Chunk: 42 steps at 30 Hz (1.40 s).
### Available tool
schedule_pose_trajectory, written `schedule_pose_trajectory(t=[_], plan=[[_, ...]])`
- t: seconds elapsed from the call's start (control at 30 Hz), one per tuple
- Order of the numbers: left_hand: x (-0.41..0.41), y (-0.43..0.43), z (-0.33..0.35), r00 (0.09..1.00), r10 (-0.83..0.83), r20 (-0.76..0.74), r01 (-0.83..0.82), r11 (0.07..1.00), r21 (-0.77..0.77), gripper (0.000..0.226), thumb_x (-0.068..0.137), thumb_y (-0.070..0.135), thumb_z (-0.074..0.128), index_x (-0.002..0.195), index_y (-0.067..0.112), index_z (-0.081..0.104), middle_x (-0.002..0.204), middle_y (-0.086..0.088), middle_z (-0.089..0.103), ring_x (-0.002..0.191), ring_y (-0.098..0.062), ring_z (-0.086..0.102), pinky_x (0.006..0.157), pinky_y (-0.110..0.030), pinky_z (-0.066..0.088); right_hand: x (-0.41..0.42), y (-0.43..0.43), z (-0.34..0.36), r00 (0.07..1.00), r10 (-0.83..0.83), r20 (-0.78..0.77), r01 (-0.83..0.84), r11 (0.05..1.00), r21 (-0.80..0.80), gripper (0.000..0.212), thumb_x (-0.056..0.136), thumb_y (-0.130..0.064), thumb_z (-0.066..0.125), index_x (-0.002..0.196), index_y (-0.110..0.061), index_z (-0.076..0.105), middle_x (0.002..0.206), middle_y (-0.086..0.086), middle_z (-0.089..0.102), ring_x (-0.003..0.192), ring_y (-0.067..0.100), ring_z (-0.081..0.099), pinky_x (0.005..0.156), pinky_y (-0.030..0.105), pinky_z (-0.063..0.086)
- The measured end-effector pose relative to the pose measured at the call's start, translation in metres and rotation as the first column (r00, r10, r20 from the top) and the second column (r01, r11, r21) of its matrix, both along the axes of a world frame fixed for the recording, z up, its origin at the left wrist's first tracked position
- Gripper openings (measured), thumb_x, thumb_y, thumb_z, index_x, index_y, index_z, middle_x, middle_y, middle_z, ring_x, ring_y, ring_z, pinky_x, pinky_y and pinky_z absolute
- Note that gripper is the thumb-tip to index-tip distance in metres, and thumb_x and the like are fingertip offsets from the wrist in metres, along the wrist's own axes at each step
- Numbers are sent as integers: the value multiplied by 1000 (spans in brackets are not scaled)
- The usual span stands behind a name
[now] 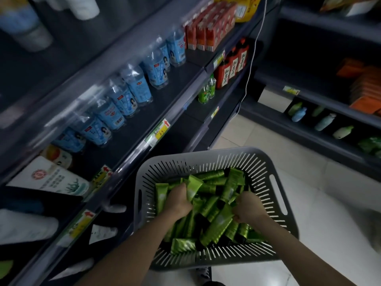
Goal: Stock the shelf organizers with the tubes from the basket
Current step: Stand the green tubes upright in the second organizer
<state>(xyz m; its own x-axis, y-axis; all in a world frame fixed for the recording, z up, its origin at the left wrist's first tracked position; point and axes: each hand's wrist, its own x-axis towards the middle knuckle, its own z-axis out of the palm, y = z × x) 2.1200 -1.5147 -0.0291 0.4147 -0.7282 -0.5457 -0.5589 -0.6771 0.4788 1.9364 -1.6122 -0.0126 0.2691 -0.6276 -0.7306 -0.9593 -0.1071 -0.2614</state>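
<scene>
A grey slotted plastic basket (274, 182) sits low in front of me, filled with several green tubes (218, 221) with dark caps, piled loosely. Both my hands are down inside the pile. My left hand (179, 201) has its fingers curled into the tubes and grips a green tube (193, 188) that sticks up beside it. My right hand (249, 209) curls round other tubes near the basket's right side; its fingertips are buried. No shelf organizer is clearly visible.
Dark shelving runs along my left: blue-labelled water bottles (132, 89), red cartons (208, 27), red pouches (233, 65), white tubes (103, 232) on the lower shelf. A second shelf unit (321, 120) with small bottles stands at the right. Pale tiled floor (329, 223) lies between.
</scene>
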Motion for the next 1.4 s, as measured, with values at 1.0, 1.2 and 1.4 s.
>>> schedule_pose_trajectory(t=[1.0,1.2,1.4], plan=[[146,133,396,850,520,79,-195,451,-871,28,86,31,65,86,4,60,77,-17,58,67,-14,52,62,-36,43,224,39,405,361,716,598,-25,648,-761,14,90,-6,50,79,-5,59,79,15,65,76,33,62,69,45,52],[204,214,444,685,716,138,-225,387,-894,23,80,26,71,89,9,59,83,-12,62,72,-20,57,71,-47,51,294,93,442,196,657,728,-71,750,-658,22,92,-5,48,72,-13,55,73,0,60,60,17,64,50,18,51],[268,272,465,519,834,189,-282,376,-883,25,78,22,73,86,5,56,76,-2,56,68,-14,50,56,-26,38,369,152,461,105,618,779,-82,786,-613,16,90,-7,49,79,-8,61,86,7,66,64,20,68,62,34,59]])
